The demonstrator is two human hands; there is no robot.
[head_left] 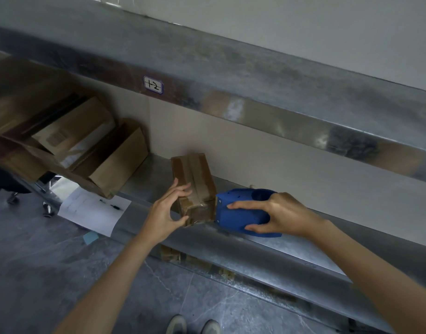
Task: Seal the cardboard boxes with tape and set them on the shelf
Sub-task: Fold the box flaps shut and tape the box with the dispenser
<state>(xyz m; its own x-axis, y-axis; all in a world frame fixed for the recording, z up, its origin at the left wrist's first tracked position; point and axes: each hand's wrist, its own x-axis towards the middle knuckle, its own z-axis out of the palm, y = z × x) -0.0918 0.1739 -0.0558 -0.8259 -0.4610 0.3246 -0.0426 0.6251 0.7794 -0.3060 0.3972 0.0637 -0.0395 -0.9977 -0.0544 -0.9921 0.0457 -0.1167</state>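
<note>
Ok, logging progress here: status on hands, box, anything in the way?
Left hand grips the small box on the shelf. Right hand holds blue tape dispenser at its near end. Tape runs along top. Larger boxes sit apart, left.

This looks like a stockroom or packing area. Bare steel shelving (pixel 301 248) runs along a plain wall, and its upper rail carries a handwritten bin label (pixel 153 85) reading 1-2. Brown cardboard cartons (pixel 115 162) lie piled on the shelf. A small taped box (pixel 195 179) sits beside a blue tape dispenser (pixel 238 213). A paper sheet (pixel 86 213) with pens on it lies near the cartons, above a grey stone floor (pixel 33 261).
</note>
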